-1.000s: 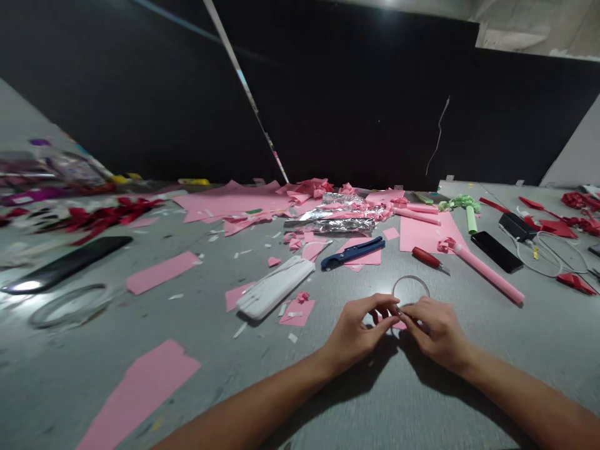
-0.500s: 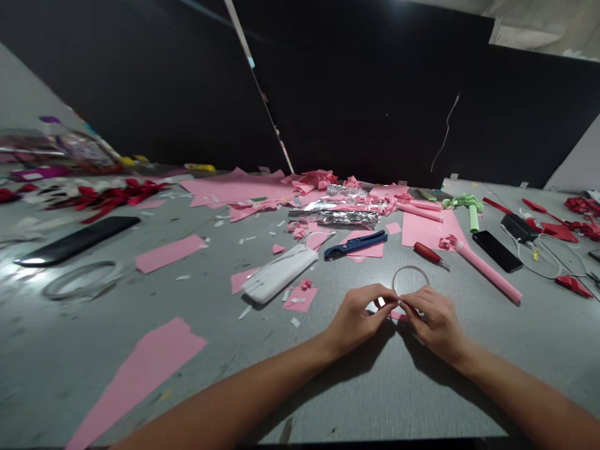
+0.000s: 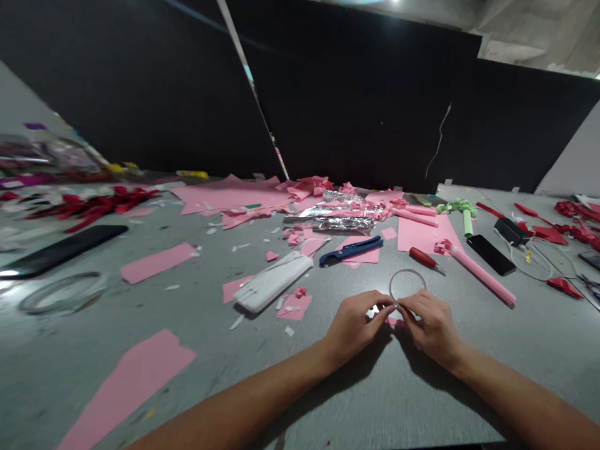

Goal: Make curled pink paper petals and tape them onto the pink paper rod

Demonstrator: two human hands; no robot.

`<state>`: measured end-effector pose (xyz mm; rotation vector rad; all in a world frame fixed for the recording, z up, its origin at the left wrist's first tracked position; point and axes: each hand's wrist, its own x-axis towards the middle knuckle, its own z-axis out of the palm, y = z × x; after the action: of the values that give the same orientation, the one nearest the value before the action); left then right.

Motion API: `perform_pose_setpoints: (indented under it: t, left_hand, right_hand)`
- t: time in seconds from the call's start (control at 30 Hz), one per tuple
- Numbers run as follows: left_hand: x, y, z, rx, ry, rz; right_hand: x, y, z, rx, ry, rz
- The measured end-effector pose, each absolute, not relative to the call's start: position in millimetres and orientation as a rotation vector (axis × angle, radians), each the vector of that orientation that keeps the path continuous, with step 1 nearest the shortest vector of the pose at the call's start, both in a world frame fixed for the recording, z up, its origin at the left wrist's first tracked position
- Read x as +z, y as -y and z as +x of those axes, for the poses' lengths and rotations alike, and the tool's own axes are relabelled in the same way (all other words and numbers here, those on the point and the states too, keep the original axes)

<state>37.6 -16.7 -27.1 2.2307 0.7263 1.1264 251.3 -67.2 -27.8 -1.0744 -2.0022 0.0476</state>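
Observation:
Just right of centre, my left hand (image 3: 352, 322) and my right hand (image 3: 432, 322) meet fingertip to fingertip. Both pinch the near edge of a thin grey ring (image 3: 407, 270), which stands up behind the fingers; whether it is wire or a thin tape roll I cannot tell. The exact spot between the fingertips is largely hidden. Under the hands shows a strip of pink paper (image 3: 395, 322) on the table. Beyond the ring lie a red-handled craft knife or awl (image 3: 424, 258) and a blue cutter tool (image 3: 351, 251).
Left of my hands lies a white pack (image 3: 273, 281). A pink paper tube (image 3: 482, 275) and a phone (image 3: 491, 254) lie right. Foil (image 3: 344, 224) and pink paper (image 3: 234, 192) line the back, before a black panel (image 3: 356, 94). A long black object (image 3: 65, 250) lies left.
My fingertips keep their pinch on the ring with only small shifts. The whole view swings slightly as my head moves; the things on the table stay put.

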Motion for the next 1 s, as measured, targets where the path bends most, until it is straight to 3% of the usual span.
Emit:
perform_pose_setpoints:
  t: [0.53,0.77,1.0]
  left_hand:
    - [-24,17,37,0.955,-0.755,2.201]
    - [-12,20,40,1.005,-0.859,2.083]
    - [-11,18,41,1.057,-0.91,2.101]
  right_hand:
    - [-18,73,248,-0.026,2.05,-1.052]
    - [-21,69,249,-0.446,2.112,-0.902]
    - [-21,67,253,-0.597,2.139,-0.811]
